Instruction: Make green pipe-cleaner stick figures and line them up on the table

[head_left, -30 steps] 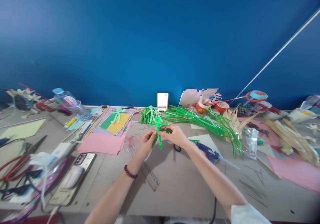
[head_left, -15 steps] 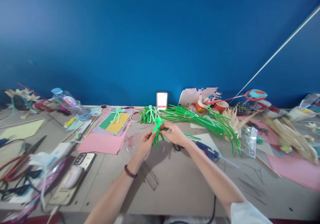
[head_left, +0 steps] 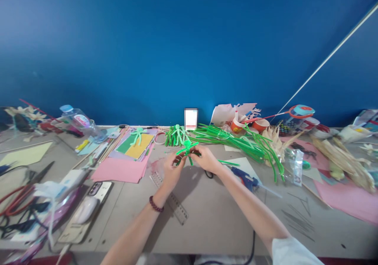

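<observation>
A small green pipe-cleaner figure (head_left: 187, 148) is held up over the middle of the table, its limbs sticking out. My left hand (head_left: 173, 166) grips it from the left, wearing a dark bead bracelet on the wrist. From the right, my right hand (head_left: 205, 158) pinches it too, the fingertips of both hands close together and partly hiding its lower part. Behind it stands a cluster of similar green figures (head_left: 176, 135). One paler green figure (head_left: 137, 136) lies on coloured sheets to the left.
Loose green pipe cleaners (head_left: 236, 141) spread along the back right. A blue glue gun (head_left: 245, 178) lies right of my forearm. Beneath my left hand is a clear ruler (head_left: 177, 208). Pink paper (head_left: 121, 169), a phone (head_left: 85, 214) and scissors (head_left: 26, 190) lie left.
The green figure has turned in my fingers: its limbs, which hung downward, now reach out to the sides. My left hand has shifted slightly, and both hands keep hold of it.
</observation>
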Action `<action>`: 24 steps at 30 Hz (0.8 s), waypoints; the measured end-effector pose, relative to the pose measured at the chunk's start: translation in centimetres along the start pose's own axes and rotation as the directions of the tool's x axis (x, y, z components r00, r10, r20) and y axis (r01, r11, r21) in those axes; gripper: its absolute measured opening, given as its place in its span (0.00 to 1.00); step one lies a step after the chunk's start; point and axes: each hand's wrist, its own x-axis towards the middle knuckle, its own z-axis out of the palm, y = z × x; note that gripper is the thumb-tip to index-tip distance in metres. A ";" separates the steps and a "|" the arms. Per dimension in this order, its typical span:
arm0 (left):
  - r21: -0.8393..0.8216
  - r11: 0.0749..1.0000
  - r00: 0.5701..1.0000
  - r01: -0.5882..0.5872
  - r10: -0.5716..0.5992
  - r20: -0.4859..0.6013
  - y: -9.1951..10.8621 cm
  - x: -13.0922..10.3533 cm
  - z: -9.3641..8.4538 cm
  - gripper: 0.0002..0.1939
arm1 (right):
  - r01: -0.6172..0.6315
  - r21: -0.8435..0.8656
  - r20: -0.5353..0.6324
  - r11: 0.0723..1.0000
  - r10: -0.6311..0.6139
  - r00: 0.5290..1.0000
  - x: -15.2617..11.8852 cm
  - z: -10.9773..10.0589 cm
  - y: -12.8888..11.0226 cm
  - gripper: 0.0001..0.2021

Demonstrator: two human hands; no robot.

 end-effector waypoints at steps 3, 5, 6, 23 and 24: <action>0.132 0.982 0.990 -0.138 0.140 -0.008 0.1 -0.1 -0.3 0.09 | 0.003 -0.019 0.006 1.000 -0.003 1.000 0.0 0.1 0.0 0.05; 0.187 0.960 0.977 -0.209 0.215 -0.011 0.2 -0.1 -0.4 0.08 | 0.027 -0.039 0.007 0.999 -0.027 1.000 -0.1 0.0 -0.1 0.05; 0.205 0.950 0.970 -0.237 0.245 -0.012 0.3 -0.1 -0.4 0.08 | 0.044 -0.046 0.011 0.998 -0.043 0.999 -0.1 0.0 -0.1 0.05; 0.379 0.816 0.880 -0.436 0.476 -0.011 -0.9 -0.1 -0.8 0.07 | 0.344 -0.128 -0.066 0.930 -0.354 0.933 -0.4 0.8 1.3 0.09; 0.380 0.808 0.872 -0.450 0.489 -0.005 -0.9 -0.1 -0.8 0.07 | 0.348 -0.130 -0.067 0.929 -0.358 0.931 -0.4 0.8 1.4 0.09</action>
